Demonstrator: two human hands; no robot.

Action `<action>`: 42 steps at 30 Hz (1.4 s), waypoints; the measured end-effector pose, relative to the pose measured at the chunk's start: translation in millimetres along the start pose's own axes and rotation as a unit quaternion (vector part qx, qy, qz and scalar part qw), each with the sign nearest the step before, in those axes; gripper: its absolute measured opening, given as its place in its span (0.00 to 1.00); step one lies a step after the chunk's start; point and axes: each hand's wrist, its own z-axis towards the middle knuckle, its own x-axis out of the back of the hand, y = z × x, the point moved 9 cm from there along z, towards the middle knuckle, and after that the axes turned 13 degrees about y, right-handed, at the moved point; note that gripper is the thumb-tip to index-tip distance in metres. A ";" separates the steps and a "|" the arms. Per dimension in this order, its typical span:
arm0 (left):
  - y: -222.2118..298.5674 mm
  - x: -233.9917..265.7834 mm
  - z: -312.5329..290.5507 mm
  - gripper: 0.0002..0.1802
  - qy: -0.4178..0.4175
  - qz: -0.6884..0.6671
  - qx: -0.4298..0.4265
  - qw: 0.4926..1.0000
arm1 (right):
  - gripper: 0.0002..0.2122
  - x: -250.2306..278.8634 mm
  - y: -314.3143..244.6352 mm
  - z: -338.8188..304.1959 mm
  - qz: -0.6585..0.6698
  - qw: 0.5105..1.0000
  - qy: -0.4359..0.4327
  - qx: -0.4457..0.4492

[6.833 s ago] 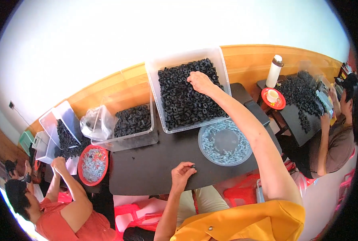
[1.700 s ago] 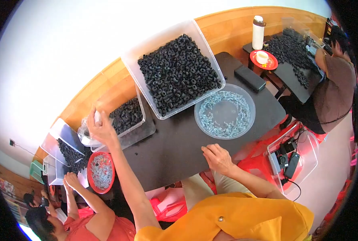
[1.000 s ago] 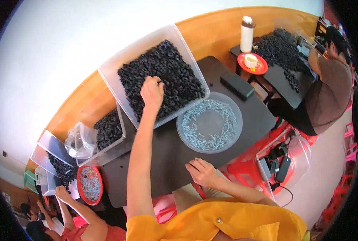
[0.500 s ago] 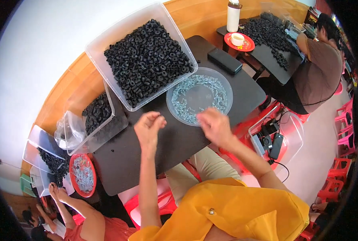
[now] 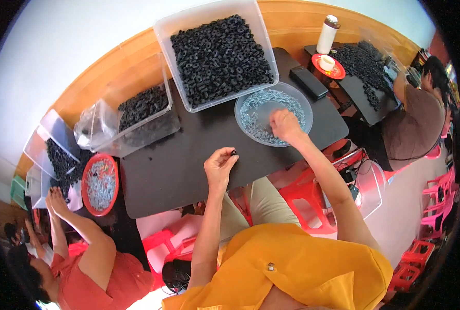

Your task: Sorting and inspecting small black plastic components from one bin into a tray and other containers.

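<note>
My left hand (image 5: pixel 218 170) is above the near side of the dark table, thumb and fingertips pinched on a small black part (image 5: pixel 234 153). The part is round, like the pieces in the large bin. My right hand (image 5: pixel 285 125) reaches over the round clear tray (image 5: pixel 239 123), fingers bent together and pointing down among many small silvery screw-like pieces (image 5: pixel 263 98). Whatever lies between its fingertips is too small to tell. Behind my hands, a big translucent bin (image 5: pixel 160 31) holds a heap of small black ring-shaped parts (image 5: pixel 219 59).
A black oblong case (image 5: pixel 308 82) lies right of the tray. Another clear bin (image 5: pixel 152 129) of black parts stands on the left. A co-worker in red (image 5: pixel 100 268) handles parts beside a red basin (image 5: pixel 117 181); another in brown (image 5: pixel 413 124) sits far right. Red stools (image 5: pixel 307 206) stand below.
My right hand has moved to over the tray's middle, with fingertips down at the pieces. My left hand now shows a black part at its fingertips. The whole view has shifted.
</note>
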 end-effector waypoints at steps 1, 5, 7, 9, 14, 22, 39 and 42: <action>0.1 -0.7 0.0 0.11 -0.003 -0.017 0.000 1.000 | 0.04 12.3 0.3 2.6 0.052 0.994 0.091 0.027; 4.1 -0.7 -1.4 0.11 0.005 -0.039 -0.005 0.999 | 0.05 34.3 4.2 1.1 0.241 0.957 0.162 -0.019; 3.0 -2.1 -0.9 0.11 -0.002 -0.042 -0.008 0.999 | 0.07 34.0 7.3 0.4 0.277 0.948 0.155 -0.018; 3.2 -4.6 -1.7 0.11 -0.011 -0.046 -0.011 0.999 | 0.07 17.1 22.0 0.9 0.330 0.934 0.100 -0.093; 0.8 -2.0 -2.9 0.10 -0.012 -0.014 -0.016 1.000 | 0.05 -3.7 14.1 -12.5 0.604 0.763 -0.005 -0.229; 1.0 -6.1 -2.5 0.10 -0.020 0.003 -0.021 1.000 | 0.04 -1.5 -74.3 -57.7 0.658 0.725 -0.073 -0.189; 5.9 -8.1 -5.0 0.08 -0.026 0.053 -0.026 0.998 | 0.05 41.6 -107.3 -62.1 0.424 0.900 0.098 0.020; 9.3 -10.1 -5.3 0.08 -0.024 0.055 -0.031 0.998 | 0.05 35.6 -101.6 -60.8 0.435 0.897 0.079 -0.010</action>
